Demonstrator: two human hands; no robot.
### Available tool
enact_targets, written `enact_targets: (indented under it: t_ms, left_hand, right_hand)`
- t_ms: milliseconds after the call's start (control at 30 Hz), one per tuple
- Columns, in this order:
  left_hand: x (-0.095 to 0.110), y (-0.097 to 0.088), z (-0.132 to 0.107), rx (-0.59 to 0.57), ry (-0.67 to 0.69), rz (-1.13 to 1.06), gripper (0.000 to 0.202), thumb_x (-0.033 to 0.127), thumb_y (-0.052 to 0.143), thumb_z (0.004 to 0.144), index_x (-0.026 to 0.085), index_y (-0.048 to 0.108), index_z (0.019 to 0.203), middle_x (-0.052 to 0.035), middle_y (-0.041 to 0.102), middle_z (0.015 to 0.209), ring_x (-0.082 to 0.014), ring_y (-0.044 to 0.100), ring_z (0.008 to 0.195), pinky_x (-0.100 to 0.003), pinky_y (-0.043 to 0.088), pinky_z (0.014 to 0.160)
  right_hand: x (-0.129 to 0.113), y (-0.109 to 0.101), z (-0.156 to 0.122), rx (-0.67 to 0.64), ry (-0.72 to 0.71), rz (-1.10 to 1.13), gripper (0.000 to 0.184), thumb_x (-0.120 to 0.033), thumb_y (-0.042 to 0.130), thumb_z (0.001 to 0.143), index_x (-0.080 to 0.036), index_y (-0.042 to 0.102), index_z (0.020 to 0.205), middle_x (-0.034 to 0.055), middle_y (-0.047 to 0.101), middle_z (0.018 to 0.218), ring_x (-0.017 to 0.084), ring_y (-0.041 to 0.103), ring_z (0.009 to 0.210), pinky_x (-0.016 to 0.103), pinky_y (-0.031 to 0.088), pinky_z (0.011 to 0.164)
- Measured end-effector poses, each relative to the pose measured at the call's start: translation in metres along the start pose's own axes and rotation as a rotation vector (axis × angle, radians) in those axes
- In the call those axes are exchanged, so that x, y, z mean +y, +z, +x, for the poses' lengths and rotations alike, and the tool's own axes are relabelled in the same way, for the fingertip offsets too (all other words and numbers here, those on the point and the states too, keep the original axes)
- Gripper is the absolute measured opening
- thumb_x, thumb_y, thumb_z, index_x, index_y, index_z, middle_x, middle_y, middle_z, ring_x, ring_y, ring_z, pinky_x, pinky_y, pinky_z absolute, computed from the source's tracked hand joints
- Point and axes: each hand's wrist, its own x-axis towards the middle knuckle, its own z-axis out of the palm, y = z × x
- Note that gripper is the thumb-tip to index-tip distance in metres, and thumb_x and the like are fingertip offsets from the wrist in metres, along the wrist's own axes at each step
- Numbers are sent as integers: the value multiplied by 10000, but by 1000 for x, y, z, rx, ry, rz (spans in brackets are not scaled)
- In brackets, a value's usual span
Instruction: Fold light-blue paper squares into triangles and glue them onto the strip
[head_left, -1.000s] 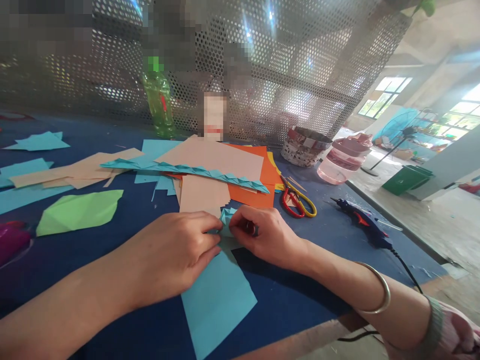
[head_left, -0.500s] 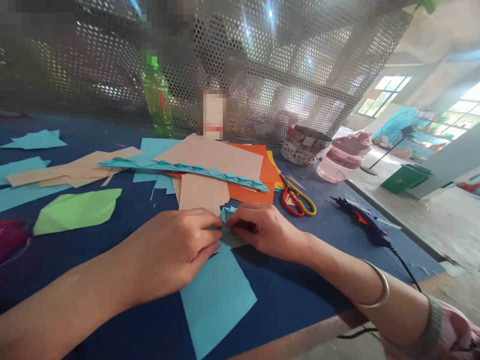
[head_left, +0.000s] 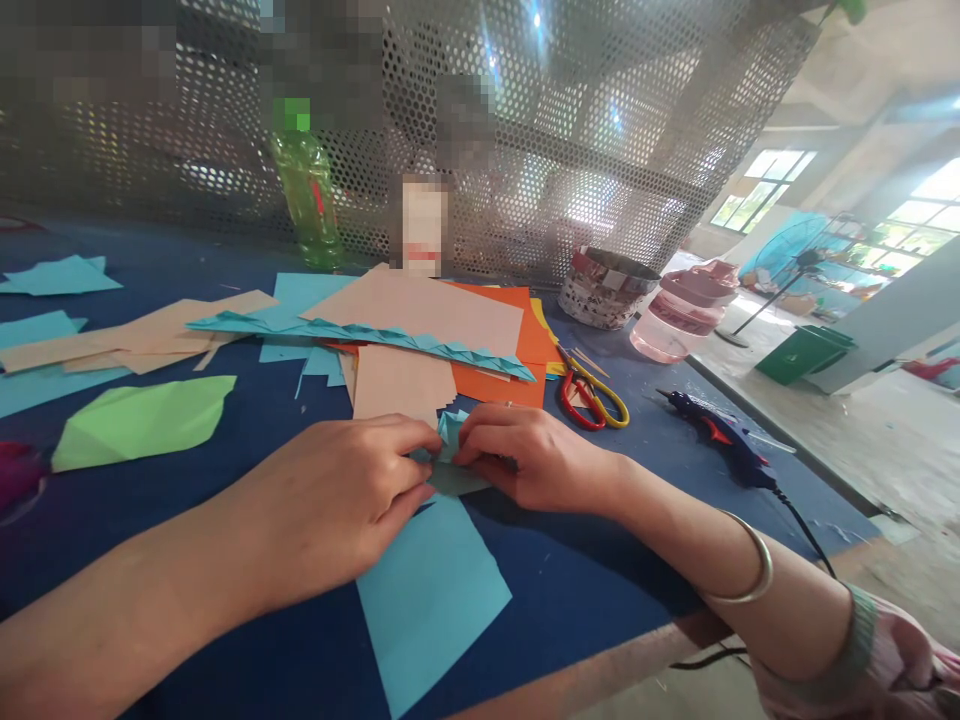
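A small folded teal paper piece (head_left: 450,438) sits at the centre of the work, low on the blue-covered table (head_left: 600,570) and just in front of the stacked sheets. The left hand (head_left: 337,505) and right hand (head_left: 536,460) close on it from either side, nearly meeting. The left fingertips (head_left: 420,438) press against its left edge, while the right fingers (head_left: 480,425) curl over from the other side, pinching it between them. Its crisp, angular creases rise in small peaks, and a flat flap runs out beneath the hands. A plain teal sheet (head_left: 431,600) lies directly below; whether the two are joined cannot be told.

Just above the hands lie a pale tan paper sheet (head_left: 401,385) with a stepped, torn-looking lower edge and an orange paper sheet (head_left: 499,385). A long pleated teal strip (head_left: 360,335) stretches across the pile, its folds forming a row of small triangles. To the left lies a creased green paper shape (head_left: 139,425). To the right are red-and-yellow-handled scissors (head_left: 592,400) and a blue hot glue gun (head_left: 720,440) with a black cord. A metal bangle (head_left: 739,565) circles the right forearm.
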Motion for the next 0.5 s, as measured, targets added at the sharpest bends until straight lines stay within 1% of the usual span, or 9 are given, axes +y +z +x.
enact_targets:
  t_ms: [100, 167, 267, 333, 500]
  left_hand:
    - [0, -2, 1, -90, 11, 36, 329, 227, 455, 960, 237, 754, 822, -49, 730, 1043, -210, 697, 882, -327, 570, 758]
    - [0, -2, 1, -107, 11, 57, 340, 232, 439, 970, 232, 748, 826, -51, 721, 1055, -217, 697, 882, -347, 568, 756]
    - [0, -2, 1, -118, 11, 74, 351, 249, 428, 984, 226, 740, 826, -48, 715, 1062, -228, 700, 890, -377, 571, 764]
    - [0, -2, 1, -111, 10, 73, 350, 247, 427, 985, 225, 737, 823, -44, 718, 1063, -231, 704, 891, -383, 574, 759]
    - [1, 0, 1, -91, 10, 67, 327, 251, 428, 983, 222, 733, 869, -50, 734, 1055, -239, 711, 899, -387, 581, 768]
  right_hand:
    - [-1, -1, -1, -32, -37, -86, 175, -16, 553, 885, -135, 660, 956, 89, 663, 995, 160, 647, 895, 262, 535, 780]
    - [-2, -1, -1, -43, -74, -177, 173, -22, 527, 902, -128, 655, 951, 96, 662, 995, 164, 640, 891, 262, 533, 766]
    - [-4, 0, -2, -68, -137, -351, 194, -17, 485, 914, -126, 643, 942, 105, 657, 983, 175, 613, 865, 285, 525, 756]
    - [-5, 0, -2, -82, -164, -422, 205, -11, 470, 915, -128, 636, 948, 107, 651, 972, 182, 597, 863, 295, 521, 754]
    - [-6, 0, -2, -77, -185, -452, 236, -2, 440, 919, -125, 641, 941, 98, 648, 954, 176, 585, 830, 286, 507, 730]
